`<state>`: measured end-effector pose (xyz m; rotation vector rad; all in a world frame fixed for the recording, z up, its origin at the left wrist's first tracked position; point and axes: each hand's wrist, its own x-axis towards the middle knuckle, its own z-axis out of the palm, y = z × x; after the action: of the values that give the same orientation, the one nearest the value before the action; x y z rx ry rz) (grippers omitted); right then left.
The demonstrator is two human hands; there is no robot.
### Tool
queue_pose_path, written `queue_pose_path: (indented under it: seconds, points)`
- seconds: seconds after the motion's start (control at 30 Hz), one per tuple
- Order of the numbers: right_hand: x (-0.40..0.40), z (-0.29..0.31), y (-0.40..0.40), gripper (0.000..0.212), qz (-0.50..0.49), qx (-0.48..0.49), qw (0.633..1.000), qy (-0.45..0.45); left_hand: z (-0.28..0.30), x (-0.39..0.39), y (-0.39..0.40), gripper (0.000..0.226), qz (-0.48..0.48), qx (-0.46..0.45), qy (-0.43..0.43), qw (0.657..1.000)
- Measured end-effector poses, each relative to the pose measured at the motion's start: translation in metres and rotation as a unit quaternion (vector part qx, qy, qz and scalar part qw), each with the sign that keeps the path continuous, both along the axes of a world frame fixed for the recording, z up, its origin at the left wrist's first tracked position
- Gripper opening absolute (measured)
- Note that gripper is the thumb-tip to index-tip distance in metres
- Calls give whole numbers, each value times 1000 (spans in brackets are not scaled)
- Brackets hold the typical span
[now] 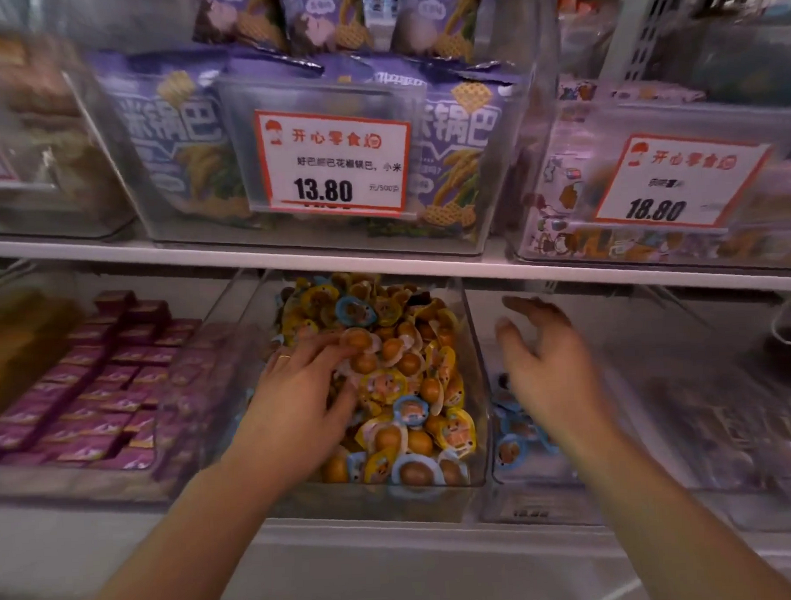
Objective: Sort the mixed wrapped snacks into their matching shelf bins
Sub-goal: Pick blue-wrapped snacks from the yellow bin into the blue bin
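A clear middle bin [479,432] on the lower shelf is heaped with wrapped brown eggs [401,367] in yellow and blue packets. My left hand [307,385] lies palm down on the heap's left side, fingers spread over the packets; I cannot tell whether it grips one. My right hand [550,365] hovers blurred over the clear bin to the right [664,478], fingers apart and holding nothing. A few blue-wrapped eggs [513,449] lie at that bin's near left corner.
A bin of purple boxed snacks [107,385] stands left of the egg bin. The upper shelf [383,266] carries clear bins of purple rice-cracker bags [173,141], with price cards 13.80 [333,162] and 18.80 [678,183].
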<state>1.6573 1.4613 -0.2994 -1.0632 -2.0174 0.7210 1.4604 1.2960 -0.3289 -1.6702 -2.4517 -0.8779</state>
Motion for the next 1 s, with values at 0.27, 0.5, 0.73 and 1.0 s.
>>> queue_pose_path:
  seconds: [0.27,0.5,0.73,1.0]
  points:
    - [-110,8,-34,63,214,117,933,-265,-5,-14,-21,33,10,17,-60,998]
    - [-199,4,1,78,273,142,869,-387,5,-12,-28,33,24,105,-119,987]
    - [-176,5,-12,47,304,88,885,-341,13,-13,-27,40,42,200,-205,957]
    - [-75,5,-34,74,355,81,866,-344,-2,-15,-23,51,-3,24,-69,997]
